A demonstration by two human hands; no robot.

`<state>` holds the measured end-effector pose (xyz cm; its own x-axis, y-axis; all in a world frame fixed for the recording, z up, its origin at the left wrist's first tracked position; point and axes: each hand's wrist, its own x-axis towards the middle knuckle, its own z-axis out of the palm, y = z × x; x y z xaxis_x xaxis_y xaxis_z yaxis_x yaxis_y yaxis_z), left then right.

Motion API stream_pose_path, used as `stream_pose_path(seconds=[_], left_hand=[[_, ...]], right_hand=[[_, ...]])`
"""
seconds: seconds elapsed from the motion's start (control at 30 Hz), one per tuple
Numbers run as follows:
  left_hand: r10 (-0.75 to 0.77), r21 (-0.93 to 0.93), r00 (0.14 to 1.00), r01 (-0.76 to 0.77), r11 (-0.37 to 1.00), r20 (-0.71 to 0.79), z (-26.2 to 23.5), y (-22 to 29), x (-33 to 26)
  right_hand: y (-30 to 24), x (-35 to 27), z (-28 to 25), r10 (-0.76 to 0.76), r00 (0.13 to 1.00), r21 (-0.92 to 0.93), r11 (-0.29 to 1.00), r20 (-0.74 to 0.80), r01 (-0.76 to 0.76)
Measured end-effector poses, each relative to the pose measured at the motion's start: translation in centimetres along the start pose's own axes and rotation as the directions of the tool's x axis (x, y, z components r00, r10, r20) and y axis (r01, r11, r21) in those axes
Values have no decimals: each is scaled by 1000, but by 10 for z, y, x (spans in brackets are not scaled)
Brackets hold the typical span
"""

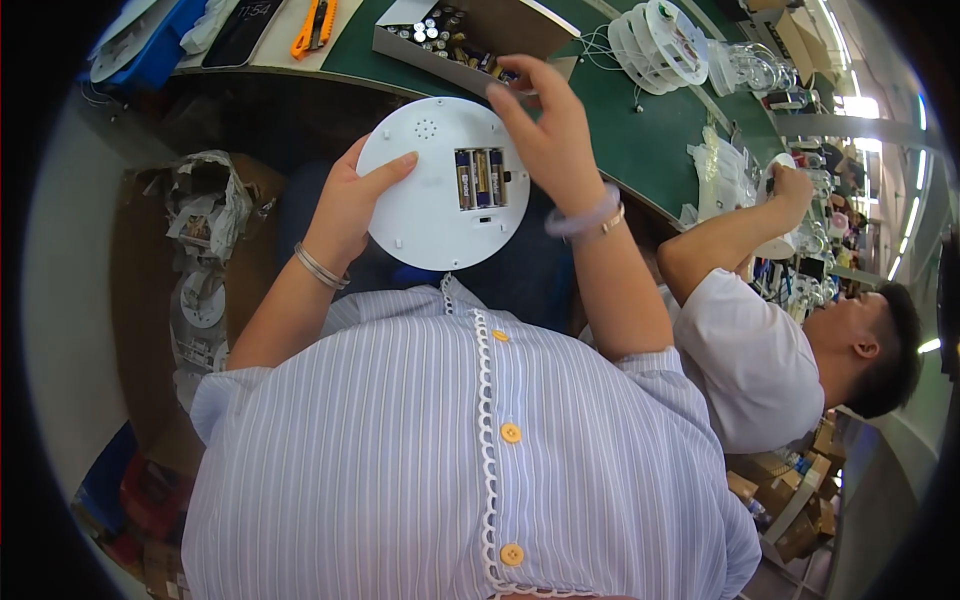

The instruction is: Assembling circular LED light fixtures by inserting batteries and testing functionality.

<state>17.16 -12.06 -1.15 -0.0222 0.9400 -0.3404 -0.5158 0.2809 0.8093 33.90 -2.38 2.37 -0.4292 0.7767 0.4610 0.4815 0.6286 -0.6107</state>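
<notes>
Green workbench [642, 152], tube lights [912, 218] beyond: my left hand [348, 195] pinches a white disc [420, 215] between thumb and fingers; my right hand [550, 130] has fingers spread near a battery box [402, 48].

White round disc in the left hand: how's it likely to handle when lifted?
Probably stiff: the disc looks flat though the left hand grips one edge. Likely heavier toward its right, where three batteries sit off-centre. Might be a bit slippery, given the smooth-looking white face.
</notes>
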Motion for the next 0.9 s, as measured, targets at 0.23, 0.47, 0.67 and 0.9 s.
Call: stream_pose_path(seconds=[0.23,0.47,0.67,0.9], left_hand=[[33,85,997,-27,996,-70,-5,-6,-5],[17,-82,997,-23,996,-80,-16,1,-6],[10,-223,998,-25,974,-67,-14,5,-9],[-237,-473,916,374,798,323,-4,34,-24]], right_hand=[[47,66,47,180,983,-306,938,38,-160],[14,62,28,336,941,145,933,-34,-328],[11,9,-10,345,939,700,674,-14,-237],[-29,-65,-1,303,898,689,577,318,-439]])
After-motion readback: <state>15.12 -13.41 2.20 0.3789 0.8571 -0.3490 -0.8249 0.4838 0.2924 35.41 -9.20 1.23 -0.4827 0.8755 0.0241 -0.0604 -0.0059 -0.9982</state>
